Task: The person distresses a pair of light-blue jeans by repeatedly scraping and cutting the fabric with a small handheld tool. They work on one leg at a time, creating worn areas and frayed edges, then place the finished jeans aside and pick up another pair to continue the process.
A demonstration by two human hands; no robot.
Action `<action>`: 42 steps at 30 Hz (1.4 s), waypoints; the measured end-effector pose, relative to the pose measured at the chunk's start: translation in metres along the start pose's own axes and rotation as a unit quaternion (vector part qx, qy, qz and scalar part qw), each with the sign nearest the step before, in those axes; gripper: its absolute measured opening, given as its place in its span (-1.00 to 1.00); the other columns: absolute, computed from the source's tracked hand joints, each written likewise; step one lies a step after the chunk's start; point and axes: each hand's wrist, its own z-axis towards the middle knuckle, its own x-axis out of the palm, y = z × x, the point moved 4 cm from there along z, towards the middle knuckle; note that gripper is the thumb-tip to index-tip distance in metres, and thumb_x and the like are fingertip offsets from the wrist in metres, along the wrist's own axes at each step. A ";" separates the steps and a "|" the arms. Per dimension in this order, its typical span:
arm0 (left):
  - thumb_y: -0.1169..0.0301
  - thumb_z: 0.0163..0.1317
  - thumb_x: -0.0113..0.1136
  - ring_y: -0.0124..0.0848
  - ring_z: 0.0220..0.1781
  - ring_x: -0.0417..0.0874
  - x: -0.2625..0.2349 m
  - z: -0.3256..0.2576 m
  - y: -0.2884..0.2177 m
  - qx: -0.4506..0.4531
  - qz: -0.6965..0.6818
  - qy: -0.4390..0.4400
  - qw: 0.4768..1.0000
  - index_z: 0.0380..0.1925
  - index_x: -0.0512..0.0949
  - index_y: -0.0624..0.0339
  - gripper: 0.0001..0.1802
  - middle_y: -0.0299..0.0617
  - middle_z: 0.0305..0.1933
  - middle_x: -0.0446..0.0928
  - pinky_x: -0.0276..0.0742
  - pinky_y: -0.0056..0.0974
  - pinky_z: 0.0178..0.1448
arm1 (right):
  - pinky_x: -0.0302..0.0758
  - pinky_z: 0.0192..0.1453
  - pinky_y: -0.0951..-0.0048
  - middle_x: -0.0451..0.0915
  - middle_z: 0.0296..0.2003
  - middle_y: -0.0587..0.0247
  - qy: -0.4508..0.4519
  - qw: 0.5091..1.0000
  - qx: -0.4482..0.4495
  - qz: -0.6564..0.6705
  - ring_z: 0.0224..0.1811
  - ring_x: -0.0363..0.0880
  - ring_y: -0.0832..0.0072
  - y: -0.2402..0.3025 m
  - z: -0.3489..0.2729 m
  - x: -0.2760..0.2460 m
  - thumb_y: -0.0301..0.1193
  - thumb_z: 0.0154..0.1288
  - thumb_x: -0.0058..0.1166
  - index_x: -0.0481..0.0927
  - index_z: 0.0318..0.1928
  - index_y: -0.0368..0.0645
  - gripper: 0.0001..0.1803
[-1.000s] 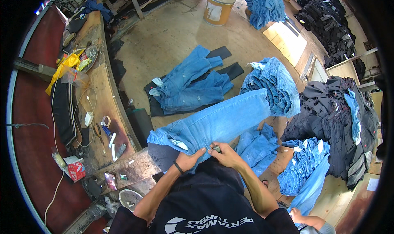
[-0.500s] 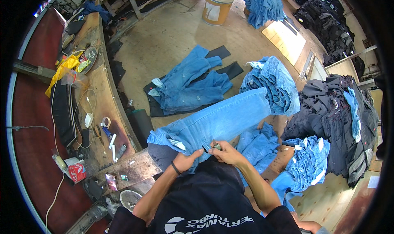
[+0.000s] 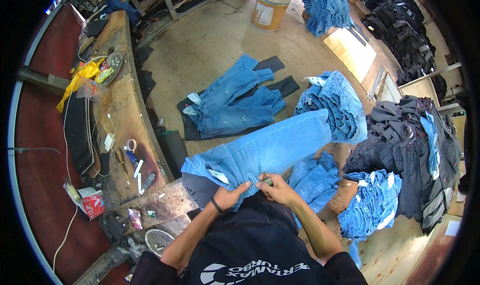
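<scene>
A pair of light blue jeans (image 3: 270, 147) lies stretched out in front of me, waistband toward my body. My left hand (image 3: 231, 195) grips the denim at the waistband, a dark band on its wrist. My right hand (image 3: 276, 187) pinches a small dark tool (image 3: 268, 181) against the same waistband, right beside the left hand. Both forearms come up from my black shirt at the lower edge.
A wooden workbench (image 3: 125, 115) on the left carries tape, cables, a yellow cloth and small tools. More blue jeans (image 3: 235, 102) lie on the floor ahead. Stacks of blue jeans (image 3: 335, 102) and dark garments (image 3: 405, 155) stand to the right. A round drum (image 3: 270, 7) sits far back.
Both hands have shifted slightly along the waistband, staying close together. The jeans lie in the same place.
</scene>
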 end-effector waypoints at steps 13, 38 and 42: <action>0.39 0.44 0.35 -0.28 0.35 0.58 -0.001 -0.004 -0.014 -0.001 -0.008 0.014 1.000 0.34 0.45 0.41 -0.44 -0.09 0.33 0.58 0.48 -0.15 0.47 | 0.21 -0.47 0.45 0.28 -0.56 0.57 0.039 0.999 -0.023 -0.030 -0.51 0.21 0.73 0.004 0.004 0.001 -0.31 0.53 0.21 0.49 -0.34 -0.16 -0.72; 0.37 0.43 0.36 -0.27 0.37 0.54 0.000 0.001 -0.004 0.028 0.058 -0.012 0.998 0.38 0.41 0.42 -0.38 -0.08 0.35 0.55 0.43 -0.14 0.50 | 0.16 -0.52 0.50 0.30 -0.58 0.55 0.019 0.996 -0.029 -0.077 -0.57 0.23 0.73 0.003 0.007 0.005 -0.34 0.48 0.28 0.47 -0.32 -0.12 -0.73; 0.36 0.43 0.36 -0.26 0.37 0.53 0.000 -0.001 -0.003 -0.008 0.051 -0.002 0.999 0.38 0.40 0.43 -0.38 -0.08 0.35 0.55 0.41 -0.14 0.51 | 0.15 -0.53 0.52 0.32 -0.58 0.54 0.018 0.999 0.004 0.026 -0.58 0.22 0.75 0.000 0.006 0.006 -0.35 0.47 0.31 0.46 -0.32 -0.09 -0.73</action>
